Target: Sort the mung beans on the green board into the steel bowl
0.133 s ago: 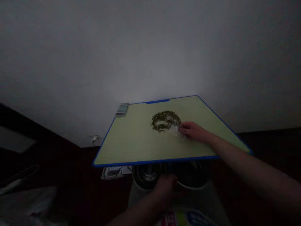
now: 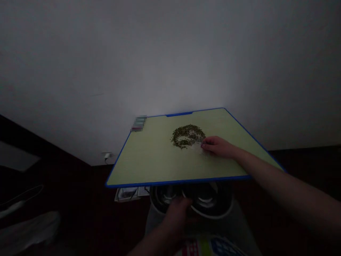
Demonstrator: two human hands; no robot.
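A pale green board with a blue rim (image 2: 149, 163) lies in front of me, lit in a dark room. A heap of small green-brown grains (image 2: 187, 135) sits on its far middle. My right hand (image 2: 218, 147) rests on the board at the heap's right edge, fingers closed on a small whitish piece (image 2: 197, 147) that touches the grains. My left hand (image 2: 176, 213) is below the board's near edge, at the rim of two round metal bowls (image 2: 205, 201); its fingers are dim and I cannot see their grip.
A white wall rises behind the board. A blurred small stack (image 2: 139, 123) sits at the board's far left corner. A wall socket (image 2: 107, 155) is low on the wall. Papers (image 2: 128, 193) lie under the board. Pale cloth (image 2: 29, 231) at bottom left, colourful fabric (image 2: 210, 247) at bottom.
My left hand has slid a little left along the bowls. My right hand has shifted slightly toward the heap with the whitish piece.
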